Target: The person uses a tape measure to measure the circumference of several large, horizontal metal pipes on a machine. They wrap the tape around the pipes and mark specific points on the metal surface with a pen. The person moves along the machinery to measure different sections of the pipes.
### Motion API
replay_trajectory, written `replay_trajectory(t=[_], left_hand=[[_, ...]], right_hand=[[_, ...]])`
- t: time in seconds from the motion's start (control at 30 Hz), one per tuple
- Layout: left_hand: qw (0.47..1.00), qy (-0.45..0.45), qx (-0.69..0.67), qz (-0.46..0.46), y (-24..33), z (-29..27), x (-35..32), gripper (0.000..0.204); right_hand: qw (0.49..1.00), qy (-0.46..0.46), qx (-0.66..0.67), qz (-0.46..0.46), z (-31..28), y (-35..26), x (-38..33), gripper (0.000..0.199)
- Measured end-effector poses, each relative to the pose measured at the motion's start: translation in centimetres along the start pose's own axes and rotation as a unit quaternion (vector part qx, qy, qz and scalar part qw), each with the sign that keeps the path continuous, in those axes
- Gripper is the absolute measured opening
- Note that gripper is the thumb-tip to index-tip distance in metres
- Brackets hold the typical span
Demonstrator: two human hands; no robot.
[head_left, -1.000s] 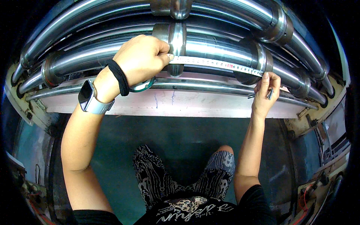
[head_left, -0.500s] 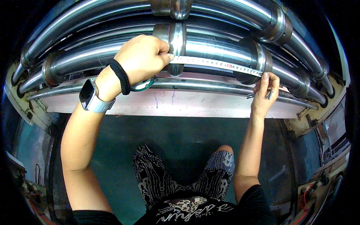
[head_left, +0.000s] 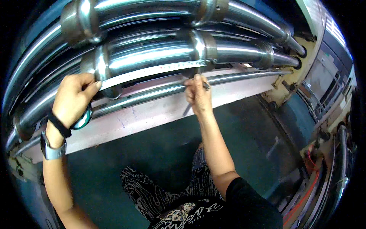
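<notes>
My left hand (head_left: 75,100) is closed, thumb and finger pinching the white blade of a tape measure (head_left: 148,71). Part of the green tape case (head_left: 83,117) shows below that palm. The blade runs along a shiny steel shaft (head_left: 152,53), from a left collar (head_left: 102,66) to a right collar (head_left: 200,47). My right hand (head_left: 200,93) is closed just below the blade's far end, fingertips seemingly a little apart from it. A thin dark metal rod, like a hex key (head_left: 187,110), sticks out of that fist; its full shape is hidden.
A second collared shaft (head_left: 148,9) lies behind. Nearer runs a thin steel rod (head_left: 236,78) above a pale beam (head_left: 152,126) with pen marks. At the right stand a cream machine side frame (head_left: 291,66) and a red cable (head_left: 310,183). Dark green floor (head_left: 244,145) lies below.
The view has swung to the right, so shafts and hands appear further left and tilted. My right fingertips have come down off the blade's end; my left hand keeps its pinch.
</notes>
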State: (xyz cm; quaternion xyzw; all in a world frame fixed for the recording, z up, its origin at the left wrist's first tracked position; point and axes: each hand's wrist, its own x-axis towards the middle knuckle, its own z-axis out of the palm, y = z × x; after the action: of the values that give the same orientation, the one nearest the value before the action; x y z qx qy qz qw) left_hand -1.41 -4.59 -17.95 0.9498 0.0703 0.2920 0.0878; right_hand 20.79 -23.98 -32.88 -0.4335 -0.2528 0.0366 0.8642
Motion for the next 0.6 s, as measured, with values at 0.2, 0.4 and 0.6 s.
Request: replay_trajectory(t=[0.2, 0.4, 0.6], left_hand=[[0.999, -0.026, -0.025, -0.035, 0.7, 0.1, 0.2, 0.03], [0.999, -0.016, -0.035, -0.034, -0.1, 0.3, 0.3, 0.027], [0.999, -0.029, -0.018, -0.033, -0.1, 0.2, 0.3, 0.027]], right_hand=[[0.98, -0.088, 0.168, 0.053, 0.4, 0.3, 1.8, 0.048], [0.975, -0.072, 0.2, 0.072, 0.6, 0.2, 1.8, 0.044], [0.974, -0.082, 0.199, 0.073, 0.6, 0.1, 1.9, 0.043]])
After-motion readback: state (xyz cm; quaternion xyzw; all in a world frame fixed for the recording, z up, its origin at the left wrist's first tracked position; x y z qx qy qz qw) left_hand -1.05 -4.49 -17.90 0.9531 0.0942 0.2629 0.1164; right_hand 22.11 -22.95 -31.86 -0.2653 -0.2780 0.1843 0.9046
